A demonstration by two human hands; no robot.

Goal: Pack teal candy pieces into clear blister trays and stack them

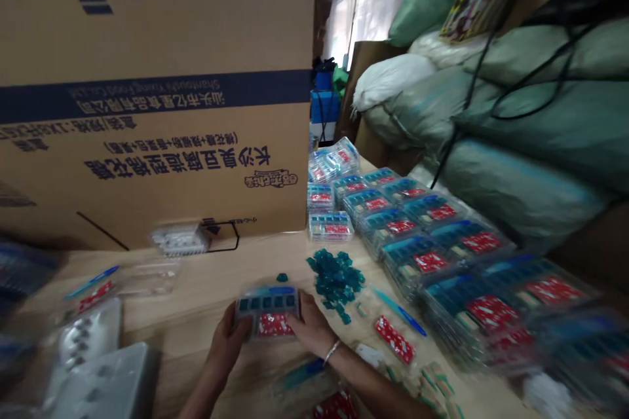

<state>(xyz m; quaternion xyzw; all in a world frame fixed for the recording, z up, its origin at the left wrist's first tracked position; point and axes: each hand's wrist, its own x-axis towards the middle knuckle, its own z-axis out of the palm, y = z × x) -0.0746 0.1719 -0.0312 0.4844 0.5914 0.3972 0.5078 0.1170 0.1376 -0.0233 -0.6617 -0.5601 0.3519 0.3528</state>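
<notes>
Both my hands grip a transparent plastic case [268, 301] by its two short ends. A row of teal pieces runs across it, with a blue pen-like stick along the far edge and a red-and-white patterned packet in the near part. My left hand [230, 330] closes on the left end, thumb on top. My right hand [313, 326], below a bracelet, holds the right end. Just beyond the case lies one loose teal piece [282, 277]. A heap of teal pieces [337, 280] is right of my right hand. Another case [307, 376] lies blurred under my right forearm.
Stacks of filled cases [432, 262] line the right side. Nearby lie a red packet [394, 339], a blue stick [400, 311] and small pale pieces [435, 386]. A large cardboard box [157, 190] stands behind. Grey-white trays [105, 373] sit at left; sacks [535, 157] pile up at right.
</notes>
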